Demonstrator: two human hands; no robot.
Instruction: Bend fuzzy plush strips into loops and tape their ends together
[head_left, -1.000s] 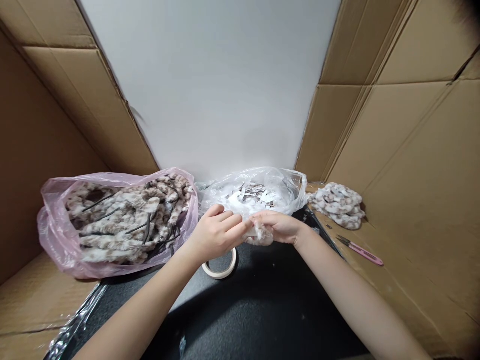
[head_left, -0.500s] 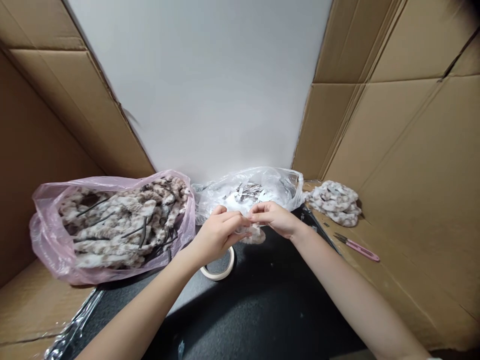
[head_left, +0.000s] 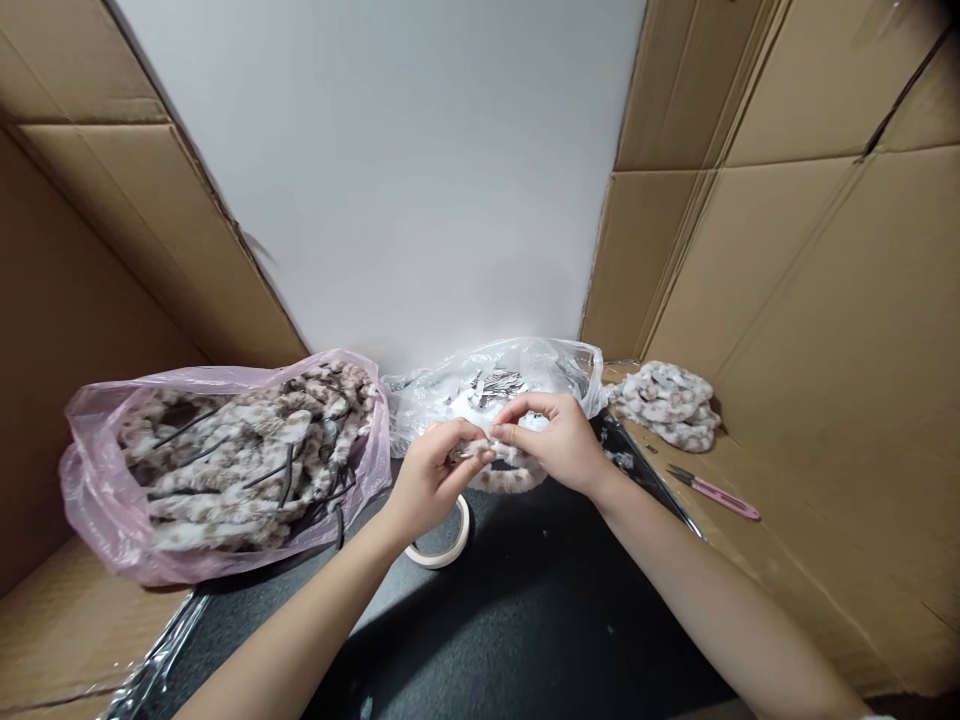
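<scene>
A fluffy white and brown band [head_left: 511, 480] hangs in a loop between my two hands above the black surface. My left hand [head_left: 442, 470] pinches one part of it, thumb against fingers. Close beside it, my right hand [head_left: 546, 432] has its fingertips pressed together on the band near the left fingertips. Whatever lies exactly between the fingertips is too small to tell. Just behind my hands, a clear plastic bag [head_left: 427, 395] holds small white and dark pieces [head_left: 499, 386]. A roll of cream tape [head_left: 463, 535] lies below my left hand.
On the left, a pink plastic bag [head_left: 97, 500] is full of fluffy strips [head_left: 247, 470] and dark cords. A fluffy bundle [head_left: 667, 405] and pink-handled snips [head_left: 716, 492] lie on cardboard at the right. Cardboard walls [head_left: 825, 300] stand at both sides.
My right hand has turned over more, with its fingers bent downward. More of the fluffy loop shows below my hands. The view has shifted slightly.
</scene>
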